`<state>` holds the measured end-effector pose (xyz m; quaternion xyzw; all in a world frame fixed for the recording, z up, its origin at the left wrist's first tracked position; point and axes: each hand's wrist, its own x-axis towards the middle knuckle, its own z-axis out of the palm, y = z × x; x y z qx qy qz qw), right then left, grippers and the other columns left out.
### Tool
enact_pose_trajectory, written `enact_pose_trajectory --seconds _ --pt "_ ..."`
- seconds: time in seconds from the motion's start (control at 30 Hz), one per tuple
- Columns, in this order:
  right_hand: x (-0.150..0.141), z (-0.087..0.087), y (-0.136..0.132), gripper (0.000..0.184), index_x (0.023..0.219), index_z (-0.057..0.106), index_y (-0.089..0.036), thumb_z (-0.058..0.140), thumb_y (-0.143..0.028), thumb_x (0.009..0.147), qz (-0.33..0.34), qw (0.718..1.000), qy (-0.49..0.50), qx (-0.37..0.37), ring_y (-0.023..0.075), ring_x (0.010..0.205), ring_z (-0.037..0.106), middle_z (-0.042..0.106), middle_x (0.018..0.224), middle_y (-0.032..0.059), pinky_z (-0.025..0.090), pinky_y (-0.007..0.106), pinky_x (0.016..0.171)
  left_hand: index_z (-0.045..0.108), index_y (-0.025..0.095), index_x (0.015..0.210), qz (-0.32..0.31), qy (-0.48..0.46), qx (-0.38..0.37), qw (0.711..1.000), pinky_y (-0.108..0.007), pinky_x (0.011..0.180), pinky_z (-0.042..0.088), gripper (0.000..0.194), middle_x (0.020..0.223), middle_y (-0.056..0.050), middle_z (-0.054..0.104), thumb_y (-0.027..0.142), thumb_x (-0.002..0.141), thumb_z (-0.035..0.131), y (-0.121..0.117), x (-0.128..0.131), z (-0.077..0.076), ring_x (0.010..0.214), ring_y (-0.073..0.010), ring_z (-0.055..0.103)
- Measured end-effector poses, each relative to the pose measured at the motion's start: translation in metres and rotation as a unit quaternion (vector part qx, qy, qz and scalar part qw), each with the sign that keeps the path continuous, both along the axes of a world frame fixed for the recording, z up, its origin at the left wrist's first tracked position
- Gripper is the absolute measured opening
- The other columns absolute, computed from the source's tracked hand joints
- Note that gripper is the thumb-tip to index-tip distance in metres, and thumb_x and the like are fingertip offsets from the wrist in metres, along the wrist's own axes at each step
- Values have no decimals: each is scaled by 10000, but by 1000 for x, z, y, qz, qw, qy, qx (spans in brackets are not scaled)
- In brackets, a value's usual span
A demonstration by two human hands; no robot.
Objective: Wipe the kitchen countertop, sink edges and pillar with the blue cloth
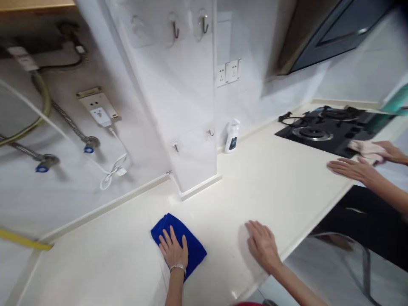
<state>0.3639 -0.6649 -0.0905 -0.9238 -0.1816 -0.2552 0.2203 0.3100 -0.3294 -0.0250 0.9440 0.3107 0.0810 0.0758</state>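
Note:
My left hand (175,250) lies flat with spread fingers on a folded blue cloth (195,250), pressing it against the white countertop (127,242). A bracelet circles that wrist. To the right, near the counter's front edge, my right hand (262,243) rests on the bare surface, holding nothing. Its fingers are stretched out and slightly bent.
A co-worker's hand (350,170) lies on the counter at the right; their other hand holds a pale pink cloth (369,149) at the black gas stove (331,127). A white spray bottle (232,137) stands by the wall. A wall pillar (194,170) juts into the counter.

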Motion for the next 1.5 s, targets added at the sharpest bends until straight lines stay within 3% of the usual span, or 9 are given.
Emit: enact_pose_trajectory --seconds 0.2,0.37,0.6,0.73,0.83,0.97,1.17,1.33,1.5 --pt "-56 41 126 735 1488 368 -184 413 -66 764 370 927 59 -6 237 1393 412 464 1499 126 410 466 1134 407 192 1469 -74 -57 17 996 -577 1178 317 564 1597 -162 300 409 950 366 11 -34 -14 1485 -369 232" --pt "-61 49 159 714 1459 413 -145 482 -94 750 411 901 115 -70 288 1391 410 457 1502 149 367 507 1158 465 219 1435 -97 -47 56 993 -498 1084 466 515 1517 -152 452 359 946 384 5 -51 -12 1401 -354 410" --pt "-31 65 112 468 1254 576 -207 429 -83 827 411 899 123 -85 201 1273 528 619 1318 88 318 481 1179 528 284 1388 -140 -33 99 985 -471 973 547 464 1451 -147 530 315 941 403 -9 -94 -13 1251 -330 560" --pt "-6 73 40 387 1127 594 -210 420 -89 803 422 896 108 -90 174 1188 579 645 1230 75 201 527 1225 590 321 1328 -281 -63 53 956 -411 987 563 429 1354 -66 629 302 935 419 -17 -94 -35 1146 -243 632" --pt "16 70 -25 324 1083 607 -231 381 -120 879 386 911 103 -106 166 1144 608 661 1190 67 205 524 1228 611 300 1302 -398 -67 -12 915 -382 996 568 410 1318 -54 656 345 926 456 -48 -80 -46 1151 -214 642" --pt "42 61 -81 330 1060 659 -257 401 -135 894 279 950 88 -112 182 1122 635 693 1162 55 231 551 1211 623 347 1277 -460 -42 -101 881 -381 1024 554 400 1478 -27 516 378 888 533 -101 -60 -28 1245 -231 585" --pt "6 43 -21 493 1414 502 -198 419 -273 934 -9 996 67 -64 342 1321 487 572 1388 149 383 635 1078 653 284 1233 -461 -75 -232 853 -354 1018 559 411 1259 -52 689 322 969 341 -99 -30 -4 1162 -169 640" --pt "-33 25 41 774 1551 278 -264 593 -330 846 8 994 49 -99 495 1457 153 203 1624 145 225 787 1077 629 246 1273 -355 -140 -144 913 -421 1124 473 452 1372 -56 618 335 970 306 -47 -6 -18 1309 -192 537" --pt "-10 47 2 751 1528 328 -299 560 -269 814 140 978 103 -113 415 1488 135 147 1645 98 197 728 1133 547 76 1352 -201 -131 -40 970 -536 1201 320 573 1506 -188 454 402 955 294 -8 24 -21 1481 -315 272"
